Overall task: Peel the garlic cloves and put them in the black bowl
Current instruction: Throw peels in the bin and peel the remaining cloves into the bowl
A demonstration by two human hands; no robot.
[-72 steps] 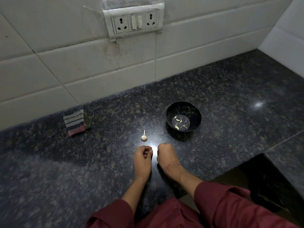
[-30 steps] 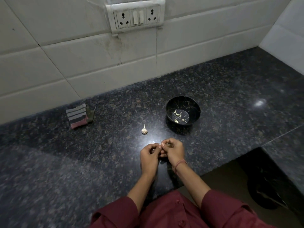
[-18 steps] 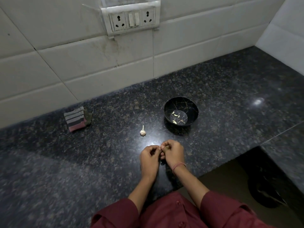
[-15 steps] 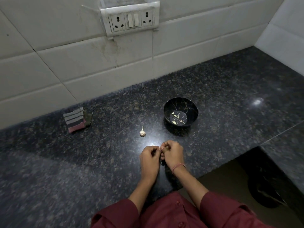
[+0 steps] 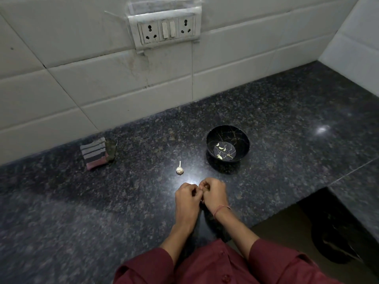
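- Black bowl (image 5: 241, 138) sits on the dark speckled stone worktop (image 5: 287, 111). It's the ref. point for everything below.
- Inside the bowl: a few peeled garlic cloves (image 5: 221, 148), pale, lying loose on the bottom in 2 small clusters. Thin gold crack-like lines run over the inner wall.
- Garlic bulb (image 5: 179, 170): to the bowl's left and a bit nearer the person, apart from it, stalk pointing up, nobody touching it.
- Hands: nearer the person than the bowl and slightly left of it, knuckles up, pressed together just above the worktop.
- Right hand (image 5: 215, 196): fingers curled, grip closed on a small garlic clove (image 5: 205, 187), seen only as a brownish bit at the fingertips; the rest is hidden.
- Left hand (image 5: 187, 198): fingers curled too, tips meeting the right hand's at that same clove, grip pinching it from the other side.
- Red thread (image 5: 222, 208) round the right wrist; maroon sleeves (image 5: 272, 261) at the bottom edge.
- Striped folded cloth (image 5: 94, 153): far left of the bowl, close to the wall.
- Socket & switch panel (image 5: 167, 30): on the white tiled wall (image 5: 102, 85), beyond the bowl and to its left.
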